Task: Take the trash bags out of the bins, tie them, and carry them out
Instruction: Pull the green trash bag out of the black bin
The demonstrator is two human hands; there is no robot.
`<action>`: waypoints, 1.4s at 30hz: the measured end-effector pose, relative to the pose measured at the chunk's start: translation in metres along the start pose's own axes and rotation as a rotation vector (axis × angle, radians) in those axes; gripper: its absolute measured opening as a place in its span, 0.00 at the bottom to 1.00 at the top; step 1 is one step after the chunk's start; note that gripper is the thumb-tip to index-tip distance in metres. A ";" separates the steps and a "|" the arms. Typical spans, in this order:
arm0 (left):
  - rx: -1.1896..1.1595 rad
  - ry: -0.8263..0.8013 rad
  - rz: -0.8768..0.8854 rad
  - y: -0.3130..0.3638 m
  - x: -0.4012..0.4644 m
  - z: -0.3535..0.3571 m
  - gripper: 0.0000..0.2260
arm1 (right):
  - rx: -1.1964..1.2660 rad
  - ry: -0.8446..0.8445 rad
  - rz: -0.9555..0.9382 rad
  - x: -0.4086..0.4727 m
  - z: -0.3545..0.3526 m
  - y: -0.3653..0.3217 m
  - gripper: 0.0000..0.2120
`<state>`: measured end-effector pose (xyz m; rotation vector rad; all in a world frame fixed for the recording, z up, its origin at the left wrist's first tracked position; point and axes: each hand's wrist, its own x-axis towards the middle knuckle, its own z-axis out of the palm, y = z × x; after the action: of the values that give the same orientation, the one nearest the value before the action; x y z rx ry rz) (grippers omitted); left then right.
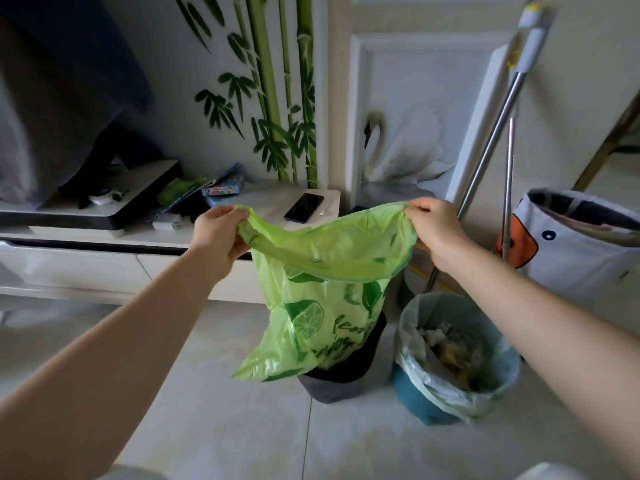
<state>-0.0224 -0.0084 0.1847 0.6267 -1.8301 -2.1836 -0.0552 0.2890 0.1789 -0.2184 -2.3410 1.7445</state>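
1. My left hand [218, 233] and right hand [433, 230] each pinched the green lime-print bag's [325, 292] rim, mid-frame.
2. It hung above the dark bin [346, 379], bottom still inside.
3. Thin plastic might tear if I pulled wider.

Two bare forearms, sleeveless, hands ungloved

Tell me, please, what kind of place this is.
Probably a room in a home: a low white cabinet with a phone on it, a bamboo mural on the wall, and two small trash bins, one dark, one teal.
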 end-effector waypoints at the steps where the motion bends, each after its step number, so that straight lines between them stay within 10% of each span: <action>1: -0.001 0.001 0.019 0.008 -0.005 -0.002 0.03 | 0.021 -0.010 0.000 -0.003 -0.004 -0.009 0.08; 22: 0.165 -0.109 0.062 0.067 -0.124 -0.072 0.05 | 0.040 0.036 -0.040 -0.152 -0.098 -0.082 0.07; 42: 0.594 -0.107 -0.195 -0.132 -0.089 -0.129 0.14 | -0.468 -0.278 0.485 -0.193 -0.061 0.122 0.04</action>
<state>0.1283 -0.0578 0.0545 0.8368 -2.5980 -1.7854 0.1458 0.3331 0.0631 -0.7111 -3.0840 1.4339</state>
